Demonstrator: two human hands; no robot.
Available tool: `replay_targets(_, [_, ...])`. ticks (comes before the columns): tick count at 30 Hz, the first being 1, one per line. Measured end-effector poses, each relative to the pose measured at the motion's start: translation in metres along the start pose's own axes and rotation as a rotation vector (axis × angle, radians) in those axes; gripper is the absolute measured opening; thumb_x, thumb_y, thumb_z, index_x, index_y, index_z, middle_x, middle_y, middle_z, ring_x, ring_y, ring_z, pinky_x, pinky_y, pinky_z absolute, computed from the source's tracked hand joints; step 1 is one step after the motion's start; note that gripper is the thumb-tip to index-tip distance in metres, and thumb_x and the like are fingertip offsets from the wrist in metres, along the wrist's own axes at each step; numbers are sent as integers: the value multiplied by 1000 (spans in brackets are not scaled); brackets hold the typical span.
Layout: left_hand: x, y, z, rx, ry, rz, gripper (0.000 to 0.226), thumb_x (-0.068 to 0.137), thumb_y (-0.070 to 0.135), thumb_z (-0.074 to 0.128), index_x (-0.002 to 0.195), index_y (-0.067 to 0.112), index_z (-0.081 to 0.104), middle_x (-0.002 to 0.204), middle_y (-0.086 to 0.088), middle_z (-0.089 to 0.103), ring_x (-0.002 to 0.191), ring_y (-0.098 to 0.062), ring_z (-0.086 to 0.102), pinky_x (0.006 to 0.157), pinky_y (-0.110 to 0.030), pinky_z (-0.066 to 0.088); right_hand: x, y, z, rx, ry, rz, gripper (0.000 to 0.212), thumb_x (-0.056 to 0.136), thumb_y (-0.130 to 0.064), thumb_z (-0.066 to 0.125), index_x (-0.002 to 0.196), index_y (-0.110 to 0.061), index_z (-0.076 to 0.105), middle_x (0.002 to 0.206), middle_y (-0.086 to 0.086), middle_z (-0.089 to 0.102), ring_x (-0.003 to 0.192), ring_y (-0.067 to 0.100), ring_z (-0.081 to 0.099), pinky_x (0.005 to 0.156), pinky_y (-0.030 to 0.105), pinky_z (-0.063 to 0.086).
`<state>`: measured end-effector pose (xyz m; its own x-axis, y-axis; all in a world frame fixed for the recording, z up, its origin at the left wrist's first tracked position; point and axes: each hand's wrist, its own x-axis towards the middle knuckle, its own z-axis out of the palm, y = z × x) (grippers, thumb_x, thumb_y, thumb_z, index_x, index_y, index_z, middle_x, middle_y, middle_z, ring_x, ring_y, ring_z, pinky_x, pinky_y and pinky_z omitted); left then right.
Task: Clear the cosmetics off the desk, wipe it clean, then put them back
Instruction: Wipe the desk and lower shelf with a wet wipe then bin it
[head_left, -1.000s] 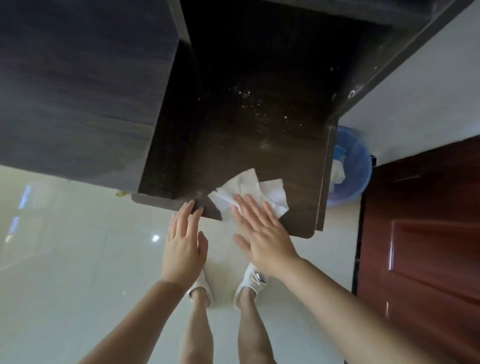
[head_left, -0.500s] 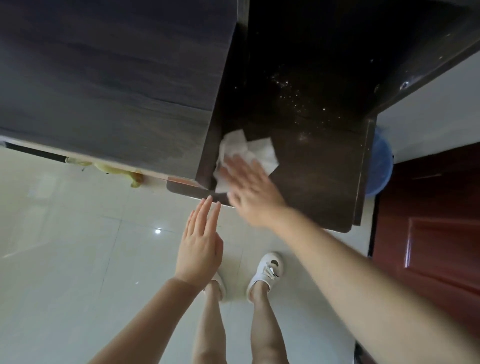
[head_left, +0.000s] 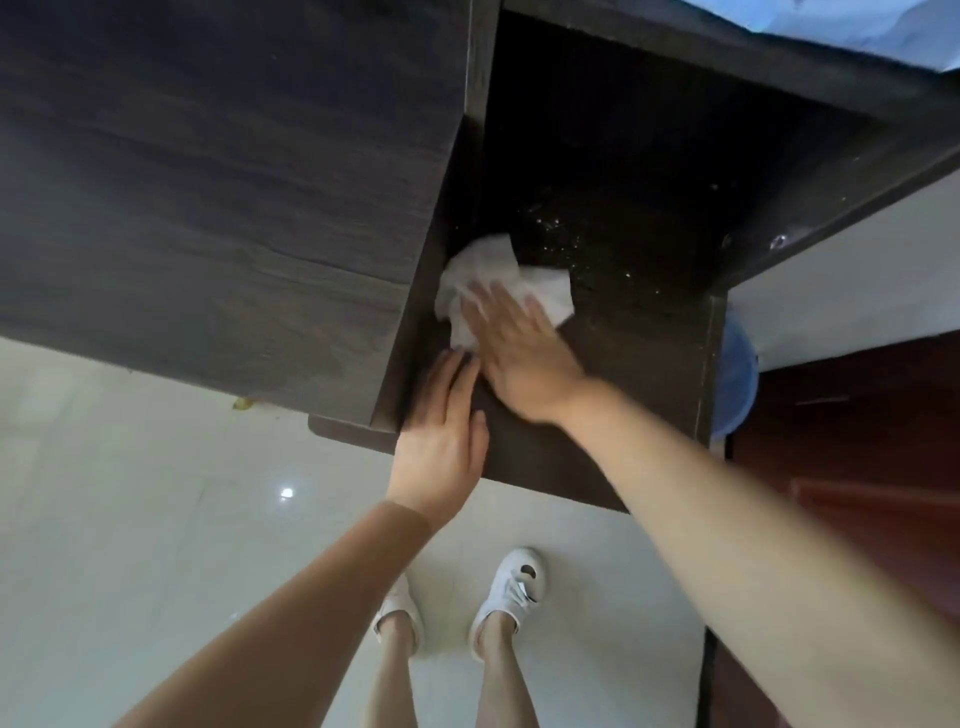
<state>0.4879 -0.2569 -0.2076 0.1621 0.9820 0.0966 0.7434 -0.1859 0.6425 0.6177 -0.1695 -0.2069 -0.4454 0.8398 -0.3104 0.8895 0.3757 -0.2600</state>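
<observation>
A crumpled white tissue (head_left: 540, 286) lies on the dark wooden desk surface (head_left: 639, 364), tight against the tall cabinet side on the left. My right hand (head_left: 519, 353) presses flat on the tissue, fingers spread over it. My left hand (head_left: 441, 431) rests flat on the desk's front edge, fingers together, its fingertips next to my right hand. White specks and dust (head_left: 582, 234) dot the desk beyond the tissue. No cosmetics are in view.
A tall dark cabinet (head_left: 218, 197) rises at the left of the desk. A blue waste bin (head_left: 737, 379) stands right of the desk, beside a reddish-brown door (head_left: 857, 441). Pale glossy floor tiles (head_left: 130, 519) and my feet in white shoes (head_left: 511, 587) are below.
My right hand has pushed the tissue farther in along the cabinet side, bunching it up. My left hand has moved forward from the air onto the desk's front edge.
</observation>
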Motion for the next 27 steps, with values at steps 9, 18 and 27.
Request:
replay_targets(9, [25, -12, 18, 314, -157, 7, 47, 89, 23, 31, 128, 0, 46, 136, -20, 47, 128, -32, 40, 112, -35, 11, -104, 17, 36, -18, 57, 132, 53, 98, -41, 7, 147, -22, 4, 157, 1, -1, 145, 21, -6, 116, 47, 3])
replay_targets(18, [26, -15, 24, 319, -95, 35, 47, 87, 22, 33, 127, 1, 46, 136, -20, 46, 129, -26, 27, 113, -36, 11, 6, 105, -17, 44, 80, 377, 58, 98, -44, 11, 147, -21, -8, 157, 0, -15, 141, 17, -21, 115, 39, -14])
replay_targets(27, [28, -12, 21, 326, -150, 6, 48, 86, 22, 33, 128, 2, 44, 136, -21, 46, 129, -26, 28, 112, -36, 9, -88, 24, 17, 24, -45, 34, 65, 94, -51, 0, 147, -14, 4, 155, 1, -10, 142, 16, -15, 117, 35, -10])
